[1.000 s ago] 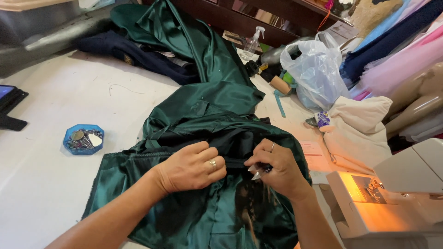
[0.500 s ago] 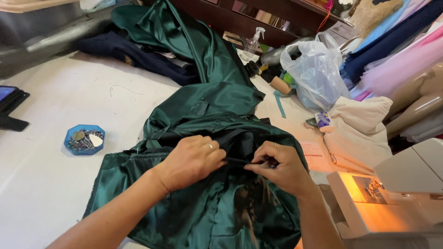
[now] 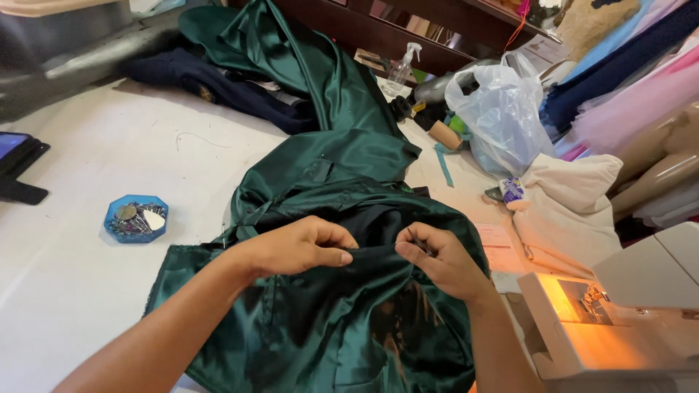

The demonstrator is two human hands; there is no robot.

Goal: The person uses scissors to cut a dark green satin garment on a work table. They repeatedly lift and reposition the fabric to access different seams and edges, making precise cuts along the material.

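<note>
A dark green satin garment [image 3: 328, 175] lies across the white table [image 3: 109, 160], its long end trailing toward the back. My left hand [image 3: 298, 246] pinches a fold of a darker, near-black edge of the fabric [image 3: 371, 255] between thumb and fingers. My right hand [image 3: 440, 260] grips the same fold a little to the right, thumb pressed onto it, with what looks like a thin pin between its fingers. The two hands sit close together, almost touching, over the middle of the garment.
A blue octagonal pin box [image 3: 135, 217] sits on the table to the left. A dark tablet [image 3: 18, 164] lies at the left edge. A sewing machine [image 3: 619, 313] stands at the right, with a clear plastic bag [image 3: 502, 116], cream cloth [image 3: 568, 204] and spray bottle [image 3: 403, 65] behind.
Both hands have shifted slightly and now pinch the dark fabric edge with thumbs meeting; the left hand's fingers have curled tighter.
</note>
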